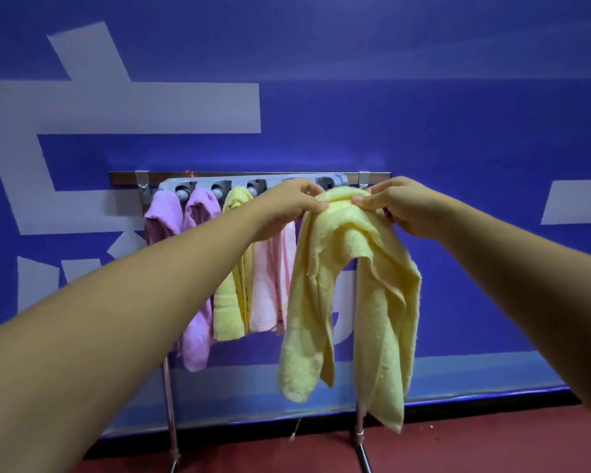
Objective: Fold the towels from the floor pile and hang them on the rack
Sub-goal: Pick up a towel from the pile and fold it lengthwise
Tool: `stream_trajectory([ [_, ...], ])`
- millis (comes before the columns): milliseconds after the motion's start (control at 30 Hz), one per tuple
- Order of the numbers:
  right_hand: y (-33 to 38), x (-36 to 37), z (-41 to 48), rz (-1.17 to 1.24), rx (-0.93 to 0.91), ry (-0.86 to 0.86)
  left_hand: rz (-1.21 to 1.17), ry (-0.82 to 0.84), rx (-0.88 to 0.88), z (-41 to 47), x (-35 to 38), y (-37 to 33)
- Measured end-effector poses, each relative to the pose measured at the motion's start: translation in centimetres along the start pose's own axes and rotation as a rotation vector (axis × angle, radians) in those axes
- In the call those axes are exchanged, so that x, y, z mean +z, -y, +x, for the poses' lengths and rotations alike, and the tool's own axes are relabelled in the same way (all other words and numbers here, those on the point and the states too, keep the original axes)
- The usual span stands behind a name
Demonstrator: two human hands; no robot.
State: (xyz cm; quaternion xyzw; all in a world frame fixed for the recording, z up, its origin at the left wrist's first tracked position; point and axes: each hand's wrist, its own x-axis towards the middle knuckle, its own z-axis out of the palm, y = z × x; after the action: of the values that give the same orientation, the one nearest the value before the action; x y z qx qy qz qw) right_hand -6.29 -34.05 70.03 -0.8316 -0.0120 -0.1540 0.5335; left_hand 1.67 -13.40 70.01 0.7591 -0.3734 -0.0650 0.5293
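While both arms stretch out towards the right end of the rack (253, 173), which stands against a blue wall (458, 131), a yellow towel (348, 285) is held between the hands. The left hand (292, 203) takes the towel's bunched top edge from the left, its fingers (316, 206) curled and pinching the cloth between thumb and forefinger. The right hand (401, 208) takes the same edge from the right, thumb and forefinger pinching the fold and the other fingers curled in. The two hands sit near each other with a short ridge of towel between them, just in front of the rack's top bar. Below them the yellow towel hangs loose in two uneven lobes, the right one reaching lower and ending short of the rack's feet. Whether its top edge is caught in a holder cannot be told, as the hands cover that spot.

Along the grey holder strip (239, 184) under the top bar, four towels hang side by side. A purple towel (164, 216) is at the far left, with a second purple towel (198, 302) beside it. Next comes a pale yellow towel (229, 302), then a pink towel (270, 291) just left of the held one and partly behind the left forearm. The rack's two metal legs come down to the dark red floor (287, 452) at the foot of the wall, which bears broad white markings.
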Motion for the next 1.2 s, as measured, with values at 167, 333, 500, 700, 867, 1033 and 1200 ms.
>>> stream_trajectory([
  [167,-0.5,-1.0,4.3,-0.168,-0.034,-0.094,0.173,-0.060,0.004,4.4,-0.9,0.9],
  [333,-0.9,-0.5,9.2,-0.266,-0.083,-0.192,0.315,-0.147,0.034,8.2,-2.8,2.8],
  [500,-1.1,1.1,14.3,-0.426,-0.181,-0.234,0.693,-0.250,-0.009,11.8,-4.3,3.9],
  [700,-3.4,3.3,19.4,-0.635,-0.204,-0.459,0.786,-0.445,-0.001,14.6,-4.2,6.2],
  [867,-4.7,4.3,20.9,-0.785,-0.156,-0.460,1.214,-0.372,0.049,15.7,-3.5,7.4],
  [1033,-5.6,4.4,18.7,-0.814,-0.312,-0.412,1.320,-0.341,0.110,15.2,-3.6,7.7],
  [1200,-5.9,4.8,15.9,-0.630,-0.404,-0.360,1.040,-0.498,0.386,13.6,-2.6,8.0],
])
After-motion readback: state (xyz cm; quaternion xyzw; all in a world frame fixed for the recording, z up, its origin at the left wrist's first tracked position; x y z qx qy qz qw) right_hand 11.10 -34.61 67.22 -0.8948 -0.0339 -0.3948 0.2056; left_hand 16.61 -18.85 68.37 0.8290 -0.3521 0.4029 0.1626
